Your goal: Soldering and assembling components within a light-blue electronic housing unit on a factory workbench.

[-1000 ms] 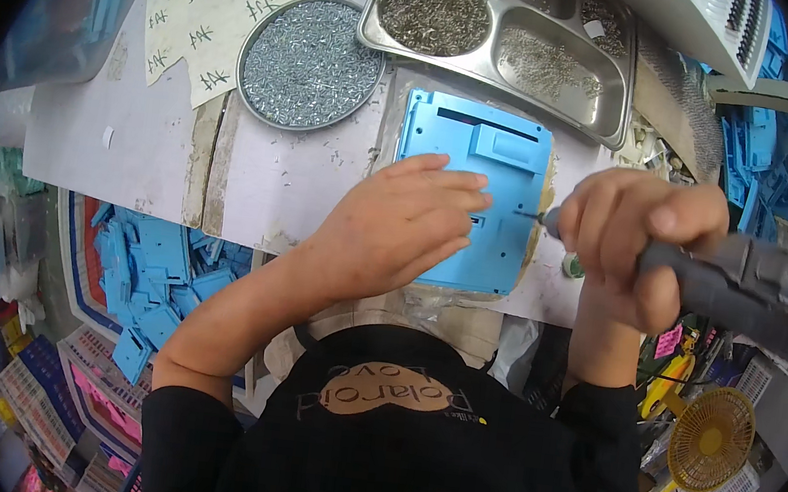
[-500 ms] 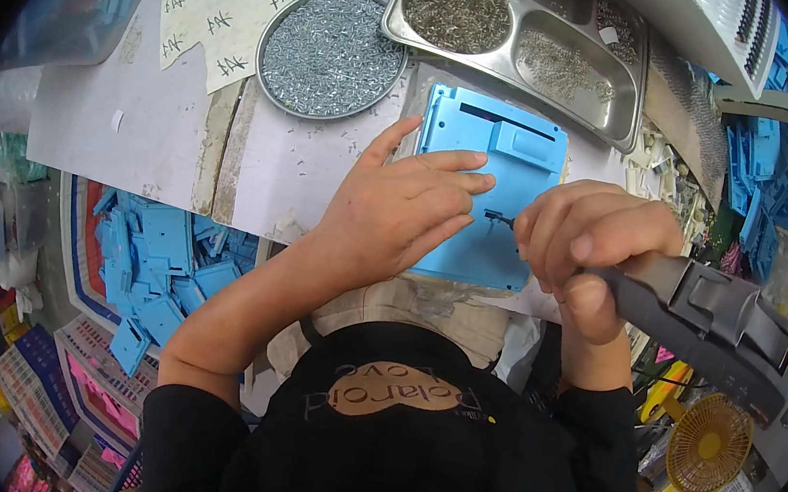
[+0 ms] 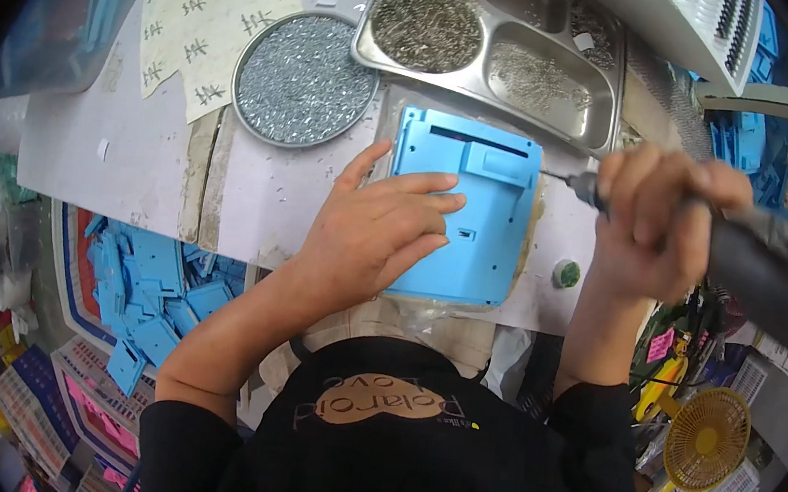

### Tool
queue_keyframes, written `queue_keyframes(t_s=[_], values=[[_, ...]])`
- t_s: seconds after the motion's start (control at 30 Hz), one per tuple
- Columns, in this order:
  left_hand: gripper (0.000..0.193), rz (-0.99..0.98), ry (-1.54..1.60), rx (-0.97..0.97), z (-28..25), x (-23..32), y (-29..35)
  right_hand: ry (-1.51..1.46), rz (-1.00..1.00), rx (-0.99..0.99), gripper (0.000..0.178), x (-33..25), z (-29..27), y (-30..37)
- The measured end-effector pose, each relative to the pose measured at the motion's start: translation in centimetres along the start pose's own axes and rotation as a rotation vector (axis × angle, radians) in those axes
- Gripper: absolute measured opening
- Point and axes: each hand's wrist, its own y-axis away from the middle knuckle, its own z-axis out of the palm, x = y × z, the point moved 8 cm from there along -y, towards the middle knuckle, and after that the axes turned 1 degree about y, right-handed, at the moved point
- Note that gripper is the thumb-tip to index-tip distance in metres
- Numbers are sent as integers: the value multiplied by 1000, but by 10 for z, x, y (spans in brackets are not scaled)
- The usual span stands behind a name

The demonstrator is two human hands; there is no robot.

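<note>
A light blue plastic panel [image 3: 479, 270] lies on the worktable, with a long slot and a raised block toward its far end and a small opening near its middle. My left hand [image 3: 379, 227] rests on the panel's left side, fingers spread and stretched out. In my right hand [image 3: 660, 218] is a dark electric screwdriver [image 3: 770, 274], smeared by motion. Its thin bit points left, beside the panel's far right edge; whether bit and panel touch, I cannot tell. Small screws [image 3: 308, 81] fill a round metal dish [image 3: 297, 146] beyond my left hand.
A steel compartment tray [image 3: 482, 96] with small metal parts stands at the far side. A small green round object [image 3: 566, 273] sits right of the panel. Left of the table, a basket [image 3: 68, 292] holds blue plastic pieces [image 3: 159, 263]. At lower right is a yellow fan [image 3: 707, 439].
My right hand has drawn the screwdriver off the panel's middle opening, to the right and farther away. The green object now shows. My left hand stays on the panel; the whole view has shifted slightly.
</note>
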Motion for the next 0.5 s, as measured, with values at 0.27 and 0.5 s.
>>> queue_keyframes(t_s=[0.27,0.5], values=[[12,-52,38,3,0,-2,-2,117,131,139,14,48,-17,2],[16,-50,21,18,-2,2,-4,181,293,-10,12,61,-15,-1]])
